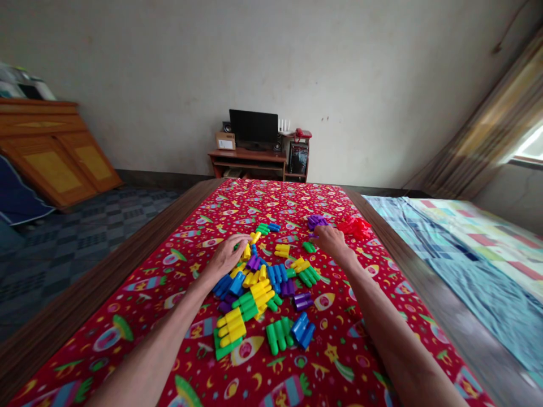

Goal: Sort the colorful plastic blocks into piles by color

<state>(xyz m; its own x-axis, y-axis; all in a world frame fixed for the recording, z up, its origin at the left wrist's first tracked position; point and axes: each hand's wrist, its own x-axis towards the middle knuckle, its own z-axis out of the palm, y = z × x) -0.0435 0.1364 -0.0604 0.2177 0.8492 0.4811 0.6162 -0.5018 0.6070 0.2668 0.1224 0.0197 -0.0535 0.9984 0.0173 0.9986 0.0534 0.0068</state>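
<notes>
Interlocking plastic building blocks in yellow, green, blue and purple lie in a loose heap across the middle of the table. My left hand (229, 254) rests at the heap's far left side, its fingers reaching over a yellow block (246, 251); a bit of green shows beneath them. Farther right, my right hand (331, 242) is closed, with a small purple block (313, 235) at its fingertips. Just beyond it is a pile of purple blocks (317, 221), and a pile of red blocks (355, 227) lies to its right. A green block (309, 247) sits left of that hand.
A red patterned cloth (356, 350) covers the dark wooden table (169, 209). Beyond stands a desk with a monitor (253, 127). At the right is a bed (479, 249); a wooden cabinet (55, 152) stands at the left.
</notes>
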